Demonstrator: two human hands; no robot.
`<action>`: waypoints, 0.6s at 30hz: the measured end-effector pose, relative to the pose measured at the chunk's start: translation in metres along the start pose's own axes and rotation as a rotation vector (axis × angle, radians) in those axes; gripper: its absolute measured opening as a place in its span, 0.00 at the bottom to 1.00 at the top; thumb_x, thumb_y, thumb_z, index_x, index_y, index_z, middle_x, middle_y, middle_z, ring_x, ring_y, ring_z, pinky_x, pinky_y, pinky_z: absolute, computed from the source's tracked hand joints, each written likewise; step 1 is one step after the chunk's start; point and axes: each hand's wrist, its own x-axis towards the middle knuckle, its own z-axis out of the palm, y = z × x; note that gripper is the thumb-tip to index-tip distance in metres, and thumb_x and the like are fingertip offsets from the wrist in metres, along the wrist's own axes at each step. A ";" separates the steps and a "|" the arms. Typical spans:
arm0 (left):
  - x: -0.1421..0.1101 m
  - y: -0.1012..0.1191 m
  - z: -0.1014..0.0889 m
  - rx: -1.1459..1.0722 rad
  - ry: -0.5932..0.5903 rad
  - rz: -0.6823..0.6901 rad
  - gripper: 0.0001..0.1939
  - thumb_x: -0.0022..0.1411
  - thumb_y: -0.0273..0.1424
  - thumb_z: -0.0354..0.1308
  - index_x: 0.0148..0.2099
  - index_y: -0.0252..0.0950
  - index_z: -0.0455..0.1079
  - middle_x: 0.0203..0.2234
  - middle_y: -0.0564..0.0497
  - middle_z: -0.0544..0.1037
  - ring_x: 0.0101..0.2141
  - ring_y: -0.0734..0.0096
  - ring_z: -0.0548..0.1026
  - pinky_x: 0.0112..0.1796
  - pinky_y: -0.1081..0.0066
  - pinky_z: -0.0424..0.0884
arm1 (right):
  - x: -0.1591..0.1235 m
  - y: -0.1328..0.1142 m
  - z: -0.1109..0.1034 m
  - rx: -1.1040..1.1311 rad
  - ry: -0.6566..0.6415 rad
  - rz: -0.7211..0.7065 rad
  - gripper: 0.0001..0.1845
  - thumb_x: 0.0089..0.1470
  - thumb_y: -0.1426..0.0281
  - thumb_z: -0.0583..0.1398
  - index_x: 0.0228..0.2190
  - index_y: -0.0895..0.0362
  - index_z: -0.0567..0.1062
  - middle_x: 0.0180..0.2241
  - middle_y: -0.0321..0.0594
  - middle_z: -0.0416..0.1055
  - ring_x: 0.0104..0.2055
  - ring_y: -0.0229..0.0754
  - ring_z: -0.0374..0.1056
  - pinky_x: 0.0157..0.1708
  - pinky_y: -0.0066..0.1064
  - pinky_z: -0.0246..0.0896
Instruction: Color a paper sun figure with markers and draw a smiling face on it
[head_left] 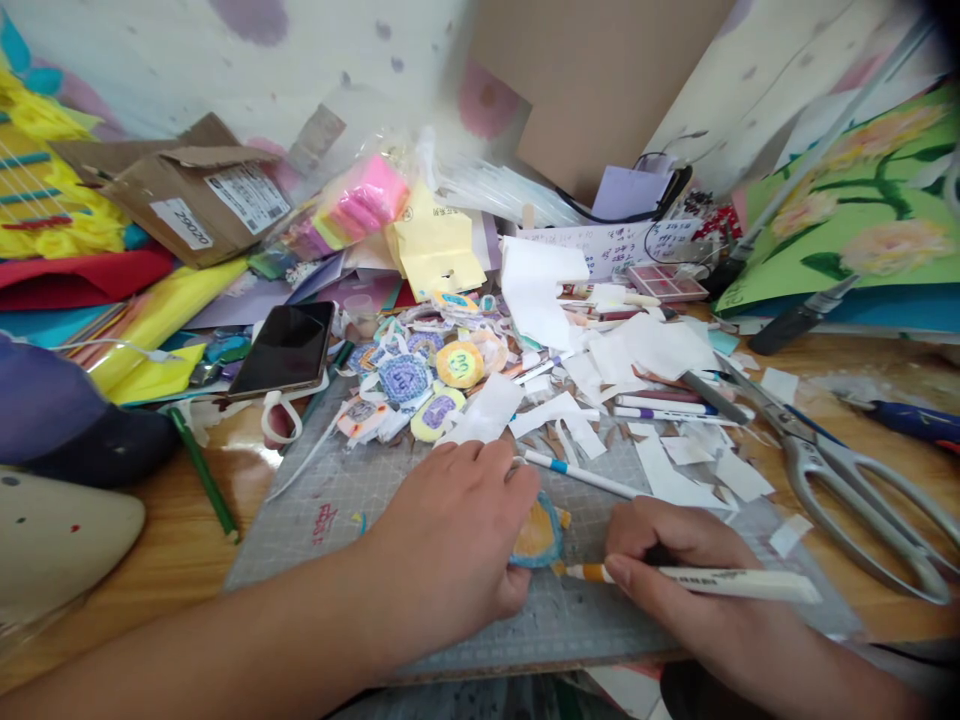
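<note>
My left hand [465, 530] is closed around a small rounded paper cutout [537, 532], coloured orange with a blue rim and small yellow-orange bits at its edge. My fingers hide its left part. In my right hand [686, 565] is a white marker [735, 583] with an orange band, its tip touching or very near the cutout's lower right edge. Both hands are over a grey cutting mat [450, 640]. Just beyond them lies a white marker with a blue band [577, 472]. Several coloured paper cutouts [405, 378] are heaped behind my left hand.
Large scissors [832, 470] lie at the right, beside white paper scraps [675, 465] and more markers [667, 408]. A phone [285, 345], a green pencil [204, 475] and a white paper loop [282, 418] are at the left. A cardboard box [187, 190] stands behind.
</note>
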 end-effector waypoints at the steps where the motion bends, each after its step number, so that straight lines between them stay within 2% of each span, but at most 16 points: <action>1: 0.000 0.000 0.000 -0.001 -0.004 0.000 0.15 0.50 0.38 0.58 0.40 0.38 0.66 0.36 0.46 0.69 0.37 0.53 0.69 0.38 0.54 0.68 | 0.000 0.000 0.000 -0.004 0.005 0.010 0.13 0.54 0.68 0.55 0.19 0.54 0.64 0.17 0.33 0.64 0.20 0.37 0.59 0.19 0.27 0.53; 14: -0.002 0.001 -0.002 -0.005 -0.022 0.001 0.16 0.49 0.37 0.60 0.40 0.37 0.66 0.37 0.45 0.70 0.38 0.53 0.69 0.38 0.54 0.68 | -0.002 0.000 -0.001 0.050 0.024 0.054 0.13 0.52 0.68 0.56 0.18 0.54 0.64 0.17 0.33 0.63 0.20 0.38 0.58 0.19 0.29 0.51; 18: 0.000 0.001 -0.002 -0.002 -0.020 -0.030 0.18 0.47 0.39 0.63 0.39 0.37 0.67 0.37 0.46 0.70 0.38 0.53 0.70 0.38 0.55 0.68 | -0.007 0.011 -0.001 0.313 0.103 0.081 0.12 0.53 0.67 0.57 0.19 0.53 0.65 0.18 0.33 0.64 0.22 0.40 0.59 0.22 0.30 0.53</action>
